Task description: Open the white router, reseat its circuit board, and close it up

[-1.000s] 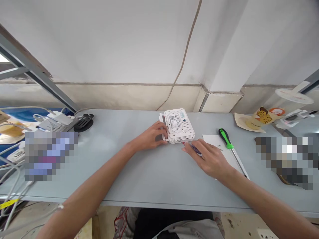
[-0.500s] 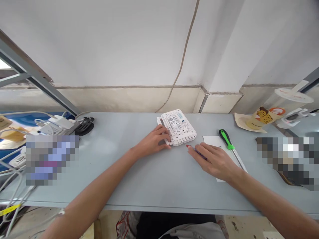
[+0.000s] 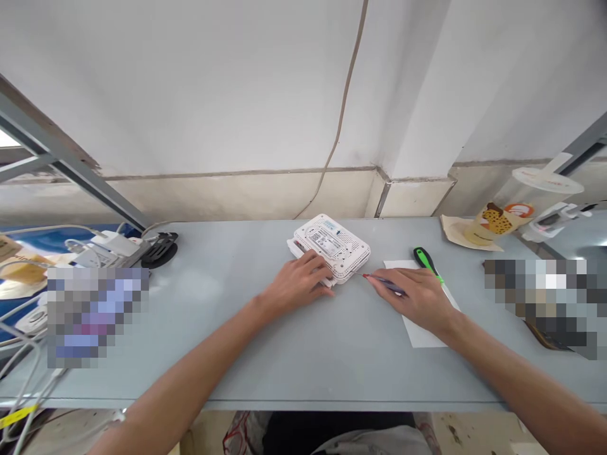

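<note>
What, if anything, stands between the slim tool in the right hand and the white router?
Nothing visible does. The red tip of the slim tool, held in the right hand, sits just off the near corner of the white router, which the left hand grips. Only a narrow gap shows.

Your right hand (image 3: pixel 410 297) hides most of the slim red-tipped tool (image 3: pixel 379 280) and the shaft of the green-handled screwdriver (image 3: pixel 425 261). The left pixelated patch (image 3: pixel 97 316) and right pixelated patch (image 3: pixel 540 303) stay unreadable.

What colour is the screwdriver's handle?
The plastic screwdriver handle is black and bright green, best seen in the head view.
</note>
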`<state>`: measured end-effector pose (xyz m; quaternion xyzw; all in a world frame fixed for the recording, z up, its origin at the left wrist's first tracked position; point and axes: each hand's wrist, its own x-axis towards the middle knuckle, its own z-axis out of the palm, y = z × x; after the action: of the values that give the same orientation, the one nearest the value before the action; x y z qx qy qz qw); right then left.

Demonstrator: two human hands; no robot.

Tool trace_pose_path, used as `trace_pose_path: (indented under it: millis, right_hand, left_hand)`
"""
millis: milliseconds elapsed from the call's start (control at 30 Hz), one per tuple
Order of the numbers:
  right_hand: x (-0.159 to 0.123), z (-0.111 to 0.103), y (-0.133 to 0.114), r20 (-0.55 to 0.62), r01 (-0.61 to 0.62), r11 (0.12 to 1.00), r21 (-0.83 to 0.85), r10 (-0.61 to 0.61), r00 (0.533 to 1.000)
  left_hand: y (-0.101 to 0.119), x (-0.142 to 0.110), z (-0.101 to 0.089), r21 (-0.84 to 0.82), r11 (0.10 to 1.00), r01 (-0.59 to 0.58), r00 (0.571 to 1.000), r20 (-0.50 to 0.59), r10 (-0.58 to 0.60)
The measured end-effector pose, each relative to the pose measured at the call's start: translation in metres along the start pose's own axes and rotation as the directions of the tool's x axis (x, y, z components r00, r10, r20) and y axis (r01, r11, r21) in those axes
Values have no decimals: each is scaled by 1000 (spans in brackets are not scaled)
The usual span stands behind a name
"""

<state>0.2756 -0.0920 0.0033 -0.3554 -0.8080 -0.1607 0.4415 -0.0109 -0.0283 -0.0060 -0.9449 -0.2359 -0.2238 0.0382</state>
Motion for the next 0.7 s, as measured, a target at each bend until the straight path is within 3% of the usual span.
trace_pose_path:
  millis: [167, 300, 500, 700]
  right_hand:
    - [9, -13, 0, -184, -126, 992, 24, 128, 974]
    - [8, -14, -6, -175, -147, 986, 75, 158, 972]
    - [6, -8, -11, -128, 14, 998, 68, -5, 992]
    - [7, -6, -9, -96, 41, 998, 54, -36, 995]
  left_hand:
    - [-30, -5, -24, -80, 995, 66, 996, 64, -61]
    - [-41, -7, -21, -26, 995, 95, 994, 51, -93]
    - [-12, -3, -1, 131, 991, 27, 999, -47, -20]
    - [13, 3, 5, 191, 982, 3, 998, -62, 9]
